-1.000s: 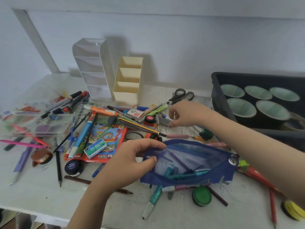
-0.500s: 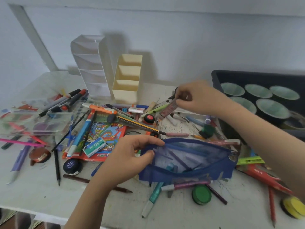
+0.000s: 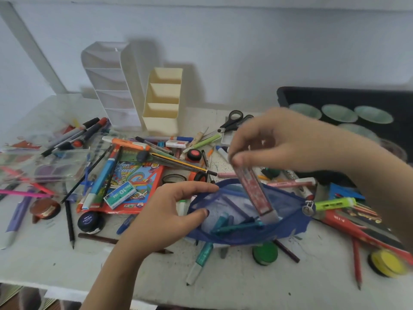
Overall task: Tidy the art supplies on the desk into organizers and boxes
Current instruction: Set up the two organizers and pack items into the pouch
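Note:
A blue mesh pencil pouch point(image 3: 288, 222) lies open on the white desk point(image 3: 55, 260), with several teal and purple pens inside. My left hand point(image 3: 165, 215) pinches the pouch's left rim and holds its mouth open. My right hand point(image 3: 272, 139) pinches the top end of a long red patterned case point(image 3: 254, 191) with a pale cap. The case hangs tilted, its lower end inside the pouch's opening. Pens, markers and pencils lie scattered around the pouch.
A white organizer point(image 3: 111, 86) and a cream organizer point(image 3: 163, 101) stand at the back. A black bin point(image 3: 335, 95) with green cups sits back right. Scissors point(image 3: 232, 121), a coloured-pencil box point(image 3: 143, 175), a staples box point(image 3: 120, 193), a clear case point(image 3: 53, 166) and paint pots point(image 3: 264, 253) crowd the desk.
My right hand lifted the red case from the clutter near the scissors and brought it down toward me into the pouch's mouth. My left hand kept holding the pouch open.

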Motion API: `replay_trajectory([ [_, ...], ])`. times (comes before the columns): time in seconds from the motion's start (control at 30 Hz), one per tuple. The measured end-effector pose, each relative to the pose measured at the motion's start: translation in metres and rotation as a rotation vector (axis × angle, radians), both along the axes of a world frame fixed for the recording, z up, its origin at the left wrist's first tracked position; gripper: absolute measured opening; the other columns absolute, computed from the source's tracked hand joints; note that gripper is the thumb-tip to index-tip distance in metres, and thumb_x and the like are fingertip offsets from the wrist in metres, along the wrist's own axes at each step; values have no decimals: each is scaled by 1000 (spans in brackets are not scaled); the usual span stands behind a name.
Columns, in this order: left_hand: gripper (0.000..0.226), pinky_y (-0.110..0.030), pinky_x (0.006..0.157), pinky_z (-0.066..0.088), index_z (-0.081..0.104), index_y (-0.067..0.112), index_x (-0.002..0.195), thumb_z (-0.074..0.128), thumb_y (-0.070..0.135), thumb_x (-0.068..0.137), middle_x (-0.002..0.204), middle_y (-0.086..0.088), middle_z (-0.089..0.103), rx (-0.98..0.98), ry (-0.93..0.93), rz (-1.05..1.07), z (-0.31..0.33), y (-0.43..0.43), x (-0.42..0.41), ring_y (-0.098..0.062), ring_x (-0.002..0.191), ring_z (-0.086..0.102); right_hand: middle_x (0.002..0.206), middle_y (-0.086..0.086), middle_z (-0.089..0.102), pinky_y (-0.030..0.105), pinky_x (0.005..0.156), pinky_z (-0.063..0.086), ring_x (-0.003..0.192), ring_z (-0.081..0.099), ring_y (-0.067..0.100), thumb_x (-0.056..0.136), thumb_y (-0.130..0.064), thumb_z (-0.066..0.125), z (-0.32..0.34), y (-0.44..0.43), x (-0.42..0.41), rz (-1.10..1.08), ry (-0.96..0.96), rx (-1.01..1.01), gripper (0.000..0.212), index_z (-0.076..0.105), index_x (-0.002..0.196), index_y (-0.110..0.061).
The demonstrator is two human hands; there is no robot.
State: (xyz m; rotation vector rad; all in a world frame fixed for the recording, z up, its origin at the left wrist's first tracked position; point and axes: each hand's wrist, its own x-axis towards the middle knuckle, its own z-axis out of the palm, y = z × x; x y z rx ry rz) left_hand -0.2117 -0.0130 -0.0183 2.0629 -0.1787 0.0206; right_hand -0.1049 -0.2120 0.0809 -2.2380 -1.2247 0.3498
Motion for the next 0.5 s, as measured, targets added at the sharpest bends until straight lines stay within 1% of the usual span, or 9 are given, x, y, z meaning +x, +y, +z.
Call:
replay_trajectory([
  [0.07,38,-7,80,46,69,31,107,67,12,74,100,26,68,-8,4,1,1,-1,-1,8,100,60,67,-19,63,9,57,39,64,55,-5,78,-38,61,-10,8,-5,49,-70,-201,14,71,80,-28],
  [0.13,38,-10,83,46,69,29,106,63,18,71,100,23,69,-24,5,9,1,-3,-2,6,99,62,69,-15,64,11,59,40,64,54,-4,80,-45,60,-19,17,-6,78,-86,-329,20,72,81,-28],
  [0.17,38,-10,82,46,69,29,107,62,18,71,100,22,70,-36,8,8,1,-3,-2,5,99,62,70,-13,65,12,61,41,65,53,-3,82,-48,58,-22,22,-4,77,-69,-338,24,72,83,-28],
  [0.23,36,-8,79,46,69,29,107,64,16,75,101,22,69,-59,26,8,0,-3,-3,5,99,62,74,-11,65,12,62,41,65,54,-2,86,-48,54,-26,30,6,33,-24,-271,27,71,87,-27],
  [0.33,34,-6,76,45,69,31,107,66,11,79,102,23,69,-86,49,22,-2,-3,-6,6,99,61,83,-12,61,11,61,39,75,56,2,91,-40,53,-33,43,32,-58,-99,-233,22,69,96,-25],
  [0.37,33,-5,76,44,69,30,106,66,14,77,101,23,69,-83,43,28,-2,-4,-7,6,99,61,84,-14,58,12,61,38,78,55,1,91,-38,54,-36,46,39,-79,-127,-257,21,68,98,-25],
  [0.43,34,-5,78,43,69,31,105,63,18,74,102,24,68,-81,36,37,-2,-4,-9,6,100,61,84,-14,56,15,63,38,77,52,-1,91,-38,55,-45,54,50,-85,-129,-339,21,67,100,-24],
  [0.47,34,-4,79,43,69,31,105,62,19,74,102,24,68,-88,39,33,-3,-5,-11,6,100,61,84,-12,58,17,62,39,76,53,0,90,-40,56,-50,58,52,-76,-122,-392,22,67,98,-23],
  [0.5,34,-4,78,43,69,31,105,62,19,74,103,24,68,-93,43,29,-3,-4,-11,7,101,60,84,-8,61,19,62,41,77,56,5,88,-42,57,-56,62,54,-66,-121,-447,25,68,96,-21],
])
